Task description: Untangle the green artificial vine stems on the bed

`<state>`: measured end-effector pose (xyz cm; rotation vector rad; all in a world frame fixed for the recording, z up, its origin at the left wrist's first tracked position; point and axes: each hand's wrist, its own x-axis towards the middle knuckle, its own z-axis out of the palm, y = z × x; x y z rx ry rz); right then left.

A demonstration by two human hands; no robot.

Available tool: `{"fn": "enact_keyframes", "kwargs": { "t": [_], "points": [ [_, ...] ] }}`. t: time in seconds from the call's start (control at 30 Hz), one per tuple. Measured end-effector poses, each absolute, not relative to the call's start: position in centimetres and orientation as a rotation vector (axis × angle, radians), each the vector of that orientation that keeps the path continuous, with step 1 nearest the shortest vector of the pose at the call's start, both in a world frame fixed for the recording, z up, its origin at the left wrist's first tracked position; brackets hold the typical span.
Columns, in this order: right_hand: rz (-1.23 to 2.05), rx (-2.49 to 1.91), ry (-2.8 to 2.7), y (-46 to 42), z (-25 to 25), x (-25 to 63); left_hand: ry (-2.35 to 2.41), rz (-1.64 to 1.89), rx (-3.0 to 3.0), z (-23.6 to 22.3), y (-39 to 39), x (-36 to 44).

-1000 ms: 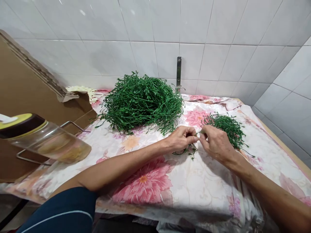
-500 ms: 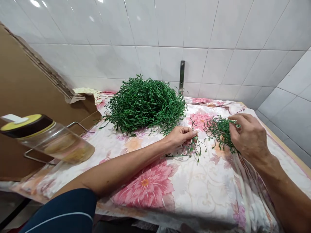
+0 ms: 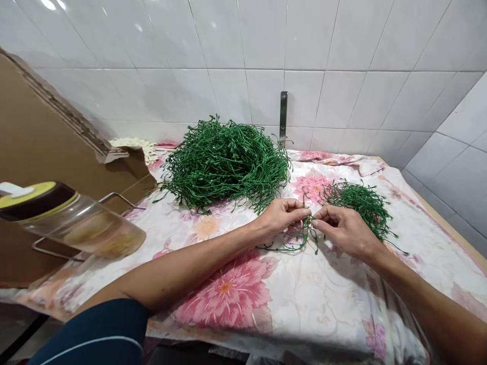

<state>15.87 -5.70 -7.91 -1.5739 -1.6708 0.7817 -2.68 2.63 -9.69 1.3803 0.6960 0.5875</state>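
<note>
A few thin green artificial stems with small bud tips (image 3: 305,237) hang from the pinched thumb and fingers of my left hand (image 3: 281,219). Close beside it, my right hand (image 3: 344,229) is closed in a pinch at the same stems, its fingertips almost meeting the left ones. Just behind my right hand lies a small heap of green stems (image 3: 365,203). A much larger pile of the same stems (image 3: 228,165) sits farther back, left of centre. The exact bit between my right fingertips is partly hidden.
A floral cloth (image 3: 224,289) covers the table. On the left, a clear bottle with a yellow and brown lid (image 3: 87,225) leans beside a cardboard box (image 3: 41,152). Pale pieces (image 3: 135,146) lie behind the box. White tiled wall (image 3: 262,40) with a metal bracket (image 3: 283,114) stands behind.
My right hand went from the left hand to the small heap, then returned to the stems at my left fingertips. My left hand has kept its pinch in about the same place.
</note>
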Motion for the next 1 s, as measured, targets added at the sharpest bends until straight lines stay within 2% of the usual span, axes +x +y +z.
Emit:
{"fn": "enact_keyframes", "kwargs": {
  "t": [0.17, 0.4, 0.67, 0.77, 0.93, 1.0],
  "points": [
    [0.830, -1.563, -1.665, -5.8, -7.5, 16.2, 0.688, 0.509, 1.362, -9.5, 2.7, -2.8],
    [1.163, -1.491, -1.620, -5.8, -7.6, 16.6, 0.661, 0.521, 1.519, -9.7, 2.7, -3.0],
    [1.199, -1.498, -1.575, -5.4, -8.2, 17.1, 0.671, 0.537, 1.606, -9.4, 2.3, -2.9],
    [1.086, -1.495, -1.680, -5.7, -8.0, 17.1, 0.657, 0.502, 1.583, -9.4, 2.4, -2.9],
    [0.539, -1.424, -1.918, -5.8, -7.8, 17.0, 0.698, 0.501, 1.509, -9.4, 2.4, -2.8],
    [0.446, -1.391, -1.944, -5.8, -8.0, 16.9, 0.709, 0.516, 1.501, -9.5, 2.3, -2.7]
  ]
}}
